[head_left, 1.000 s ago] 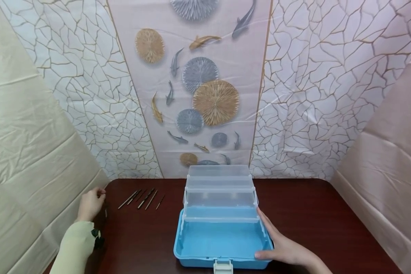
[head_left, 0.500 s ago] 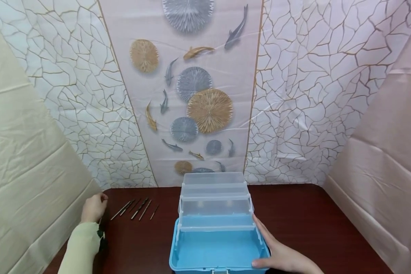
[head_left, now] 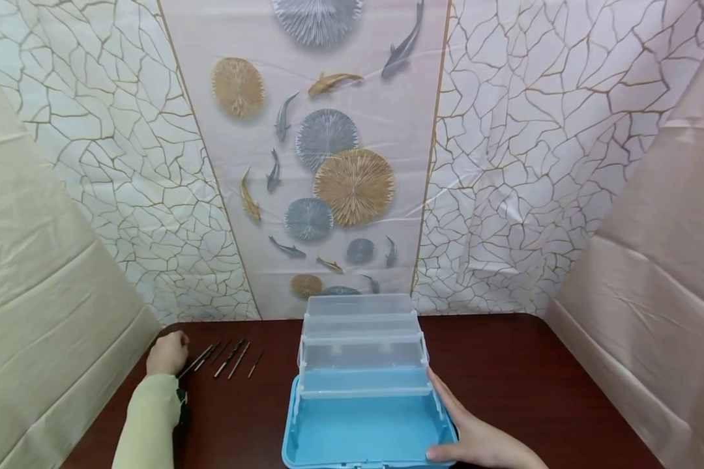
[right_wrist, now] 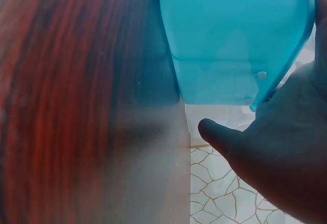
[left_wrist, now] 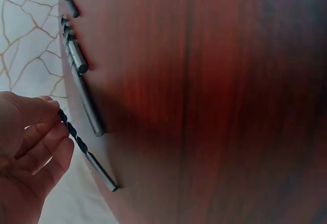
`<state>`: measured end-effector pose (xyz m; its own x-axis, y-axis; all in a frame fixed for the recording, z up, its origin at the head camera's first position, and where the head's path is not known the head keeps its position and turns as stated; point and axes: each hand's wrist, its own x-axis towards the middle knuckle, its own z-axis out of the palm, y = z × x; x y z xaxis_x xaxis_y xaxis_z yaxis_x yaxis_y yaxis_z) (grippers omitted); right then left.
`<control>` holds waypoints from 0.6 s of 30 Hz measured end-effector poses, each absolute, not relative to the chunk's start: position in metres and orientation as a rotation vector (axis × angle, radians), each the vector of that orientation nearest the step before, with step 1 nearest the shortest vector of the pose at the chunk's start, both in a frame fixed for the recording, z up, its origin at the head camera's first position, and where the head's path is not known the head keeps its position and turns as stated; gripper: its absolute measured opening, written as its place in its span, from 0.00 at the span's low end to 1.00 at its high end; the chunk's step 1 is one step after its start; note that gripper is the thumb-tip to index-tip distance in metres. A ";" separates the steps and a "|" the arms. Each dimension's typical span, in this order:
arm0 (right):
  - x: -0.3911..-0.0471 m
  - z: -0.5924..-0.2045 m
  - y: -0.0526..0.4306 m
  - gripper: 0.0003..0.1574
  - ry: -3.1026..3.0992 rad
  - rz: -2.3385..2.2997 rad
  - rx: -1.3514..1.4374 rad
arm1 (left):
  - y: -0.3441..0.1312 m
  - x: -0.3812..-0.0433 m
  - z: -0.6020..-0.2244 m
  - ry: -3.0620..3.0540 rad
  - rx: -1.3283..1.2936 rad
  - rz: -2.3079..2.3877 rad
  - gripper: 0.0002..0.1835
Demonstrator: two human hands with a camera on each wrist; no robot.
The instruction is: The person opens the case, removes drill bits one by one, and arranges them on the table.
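Observation:
At the table's far left, my left hand [head_left: 169, 353] pinches a dark twist drill bit [left_wrist: 87, 151] by its fluted end. Its smooth shank [left_wrist: 104, 174] slants down close to the wood in the left wrist view. Several other drill bits [head_left: 238, 360] lie in a loose row to the right of this hand. My right hand [head_left: 475, 438] rests along the right side of a blue toolbox [head_left: 290, 430], thumb on its front rim, other fingers stretched back along the wall. In the right wrist view, one finger points away from the blue wall [right_wrist: 225, 40].
The toolbox stands with its clear stepped trays [head_left: 360, 355] raised toward the back. A dark red wooden table [head_left: 504, 371] carries everything. Patterned cloth [head_left: 352, 130] hangs behind it, and plain cloth slopes along both sides.
My left hand has moved right, reaching the leftmost drill bit and pinching it. The right hand stays at the toolbox. The head view has shifted slightly.

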<state>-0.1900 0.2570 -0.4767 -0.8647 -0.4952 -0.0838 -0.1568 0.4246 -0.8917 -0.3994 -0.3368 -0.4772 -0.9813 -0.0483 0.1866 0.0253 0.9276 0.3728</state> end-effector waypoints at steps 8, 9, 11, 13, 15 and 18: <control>-0.190 -0.475 0.259 0.67 2.352 -1.429 -0.551 | -0.327 -0.408 -0.478 -2.858 0.092 -0.626 0.08; -0.191 -0.475 0.260 0.67 2.352 -1.432 -0.553 | -0.326 -0.409 -0.477 -2.856 0.099 -0.629 0.08; -0.191 -0.476 0.260 0.67 2.333 -1.444 -0.547 | -0.324 -0.409 -0.478 -2.853 0.118 -0.636 0.08; -0.190 -0.478 0.260 0.68 2.311 -1.459 -0.533 | -0.322 -0.408 -0.477 -2.864 0.125 -0.635 0.08; -0.189 -0.480 0.260 0.69 2.309 -1.458 -0.534 | -0.321 -0.408 -0.477 -2.875 0.134 -0.633 0.08; -0.189 -0.480 0.260 0.70 2.309 -1.462 -0.546 | -0.319 -0.407 -0.475 -2.875 0.144 -0.646 0.08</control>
<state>-0.1885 0.2598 -0.4805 -0.8636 -0.4965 -0.0882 -0.1326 0.3923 -0.9102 -0.4071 -0.3194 -0.4750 -0.9770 -0.1361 0.1644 -0.0526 0.9001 0.4324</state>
